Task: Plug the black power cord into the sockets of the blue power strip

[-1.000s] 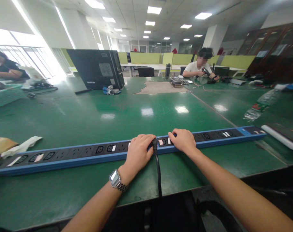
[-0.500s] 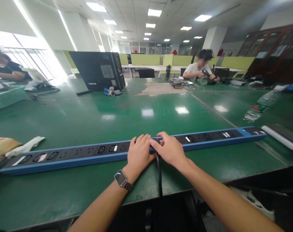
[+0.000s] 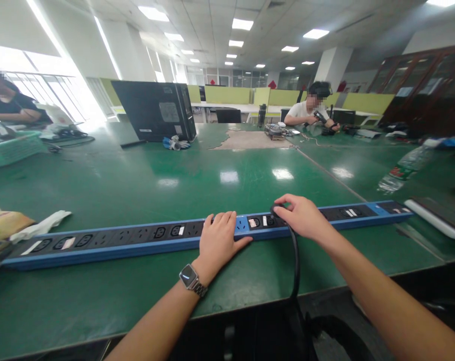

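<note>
A long power strip (image 3: 137,250) with blue edges and black socket faces lies across the green table. My left hand (image 3: 218,238), wearing a watch, rests over the strip's middle; its fingers reach across to the far edge and its thumb stretches along the near side. To its right, a blue socket section (image 3: 241,225) shows bare slots. My right hand (image 3: 300,215) pinches a black plug (image 3: 275,208) at or just above the strip, right of the white-labelled sockets. Whether the plug touches the strip I cannot tell. A black cord (image 3: 296,265) hangs from it over the table's front edge.
A black computer case (image 3: 152,110) stands at the back left, with gloves (image 3: 176,143) beside it. A plastic bottle (image 3: 404,170) and a flat dark device (image 3: 438,215) lie right. A green basket (image 3: 17,150) sits left. One person (image 3: 310,110) works across the table, another (image 3: 9,105) at left.
My right hand has moved to the right along the strip with the plug and cord, away from my left hand. The blue socket section is uncovered. My left hand stays put, its thumb now showing.
</note>
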`<state>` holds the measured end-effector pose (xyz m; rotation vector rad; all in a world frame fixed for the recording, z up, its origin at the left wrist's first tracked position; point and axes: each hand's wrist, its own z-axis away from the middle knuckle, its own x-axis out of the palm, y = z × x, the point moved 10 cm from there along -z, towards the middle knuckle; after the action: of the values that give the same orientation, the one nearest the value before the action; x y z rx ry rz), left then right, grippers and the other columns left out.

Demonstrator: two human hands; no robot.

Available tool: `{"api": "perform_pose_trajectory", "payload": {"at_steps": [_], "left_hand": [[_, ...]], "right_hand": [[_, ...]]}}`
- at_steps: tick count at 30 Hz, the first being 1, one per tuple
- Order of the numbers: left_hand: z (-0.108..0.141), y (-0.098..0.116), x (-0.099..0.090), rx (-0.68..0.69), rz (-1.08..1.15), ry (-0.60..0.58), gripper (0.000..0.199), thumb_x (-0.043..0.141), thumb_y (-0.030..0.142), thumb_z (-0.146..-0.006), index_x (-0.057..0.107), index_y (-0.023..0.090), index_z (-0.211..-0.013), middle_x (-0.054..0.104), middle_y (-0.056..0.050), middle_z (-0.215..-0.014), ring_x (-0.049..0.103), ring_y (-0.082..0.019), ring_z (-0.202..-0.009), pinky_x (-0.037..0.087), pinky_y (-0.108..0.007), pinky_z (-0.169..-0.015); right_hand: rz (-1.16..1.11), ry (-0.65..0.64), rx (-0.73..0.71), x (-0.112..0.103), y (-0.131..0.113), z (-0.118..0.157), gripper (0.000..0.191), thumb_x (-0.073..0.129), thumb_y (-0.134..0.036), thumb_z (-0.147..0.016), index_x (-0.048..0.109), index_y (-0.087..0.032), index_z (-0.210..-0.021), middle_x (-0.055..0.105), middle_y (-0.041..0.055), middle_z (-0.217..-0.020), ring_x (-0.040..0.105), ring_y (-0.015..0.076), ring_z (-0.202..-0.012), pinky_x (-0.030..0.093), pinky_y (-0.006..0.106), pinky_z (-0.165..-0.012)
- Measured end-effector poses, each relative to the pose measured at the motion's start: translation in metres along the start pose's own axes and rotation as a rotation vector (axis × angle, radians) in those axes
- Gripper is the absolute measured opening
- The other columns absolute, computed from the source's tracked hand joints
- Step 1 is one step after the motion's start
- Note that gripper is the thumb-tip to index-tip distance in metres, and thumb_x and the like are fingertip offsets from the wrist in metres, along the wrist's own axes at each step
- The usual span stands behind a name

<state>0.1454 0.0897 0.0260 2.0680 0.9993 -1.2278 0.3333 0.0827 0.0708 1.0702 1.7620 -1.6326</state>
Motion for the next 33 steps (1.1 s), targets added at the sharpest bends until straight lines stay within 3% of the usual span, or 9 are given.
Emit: {"api": "perform_pose_trajectory", "payload": {"at_steps": [3,5,15,22,29,33], "left_hand": [[0.0,-0.001,0.001,-0.002,0.001,-0.001,0.065,0.059,0.061,-0.081,0.053,0.015,-0.127,0.062,-0.013,-0.125,0.054,-0.03,-0.113,0.034,-0.047,-0.102],[0.0,-0.001,0.001,-0.002,0.002,-0.002,0.065,0.059,0.061,-0.081,0.053,0.015,-0.127,0.062,-0.012,-0.125,0.054,-0.03,-0.113,0.034,-0.047,-0.102],[0.0,0.0,0.0,0.004,-0.004,-0.004,0.065,0.059,0.06,-0.082,0.053,0.013,-0.127,0.062,-0.012,-0.124,0.055,-0.029,-0.112,0.035,-0.047,-0.103],[0.0,0.001,0.0,0.007,-0.013,-0.015,0.065,0.058,0.059,-0.082,0.053,0.014,-0.128,0.061,-0.013,-0.125,0.054,-0.03,-0.113,0.035,-0.047,-0.103],[0.0,0.006,-0.002,0.034,-0.042,-0.024,0.058,0.054,0.058,-0.086,0.049,0.028,-0.135,0.058,-0.008,-0.13,0.051,-0.029,-0.117,0.035,-0.047,-0.103],[0.0,0.007,-0.001,0.043,-0.047,-0.034,0.057,0.053,0.058,-0.087,0.049,0.03,-0.136,0.059,-0.008,-0.129,0.052,-0.029,-0.116,0.035,-0.048,-0.103]], "right_hand": [[0.057,-0.063,0.048,-0.001,0.036,-0.005,0.035,0.054,-0.041,-0.078,0.071,-0.018,-0.097,0.062,0.0011,-0.062,0.055,0.0158,-0.059,0.037,0.027,-0.058],[0.061,-0.085,0.06,0.0,0.047,-0.005,0.036,0.053,-0.041,-0.078,0.071,-0.018,-0.098,0.063,0.0011,-0.062,0.056,0.0161,-0.06,0.037,0.027,-0.058],[0.261,-0.1,-0.063,0.007,0.026,-0.004,0.031,0.051,-0.038,-0.081,0.07,-0.02,-0.097,0.067,0.0025,-0.073,0.057,0.0157,-0.066,0.037,0.026,-0.061],[0.323,-0.066,0.033,0.011,0.038,0.008,0.031,0.048,-0.042,-0.084,0.066,-0.027,-0.104,0.069,0.0019,-0.081,0.059,0.0168,-0.068,0.033,0.026,-0.057],[0.013,-0.092,0.075,0.021,0.048,0.008,0.041,0.051,-0.041,-0.084,0.065,-0.017,-0.114,0.065,0.0021,-0.065,0.059,0.0161,-0.061,0.042,0.028,-0.061],[-0.17,0.059,0.09,-0.014,0.041,0.005,0.042,0.052,-0.045,-0.083,0.063,-0.018,-0.114,0.062,-0.0004,-0.061,0.056,0.0142,-0.055,0.04,0.026,-0.054]]}}
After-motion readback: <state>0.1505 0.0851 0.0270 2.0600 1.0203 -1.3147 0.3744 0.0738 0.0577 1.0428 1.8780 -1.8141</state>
